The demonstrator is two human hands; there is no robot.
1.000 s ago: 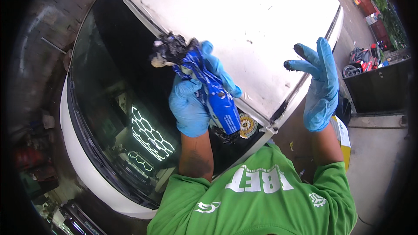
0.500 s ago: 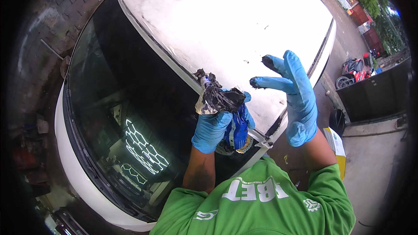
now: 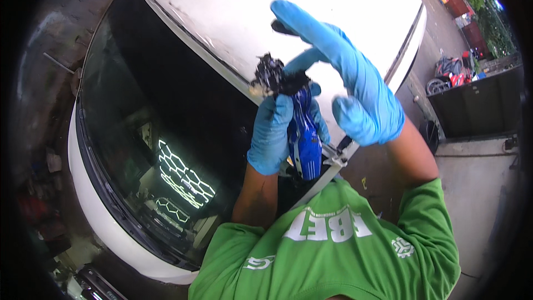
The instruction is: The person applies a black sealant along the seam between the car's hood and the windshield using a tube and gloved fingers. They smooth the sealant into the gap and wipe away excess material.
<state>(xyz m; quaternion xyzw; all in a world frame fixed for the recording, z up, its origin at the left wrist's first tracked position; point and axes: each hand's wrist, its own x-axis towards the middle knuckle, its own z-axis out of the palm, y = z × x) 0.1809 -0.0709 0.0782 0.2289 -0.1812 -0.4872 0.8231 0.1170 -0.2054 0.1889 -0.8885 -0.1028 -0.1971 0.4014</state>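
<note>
Blue pack is already open, with black paste left at its mouth; left hand grasps it above the car, right hand, loosely spread, has one finger at the paste.

The packet looks like glossy, crinkled plastic film to me, and the paste lumpy, rough and wet. The gloves seem thin, creased rubber. The shirt is matt cloth, the windscreen shiny, reflective glass, the roof smooth painted metal.
</note>
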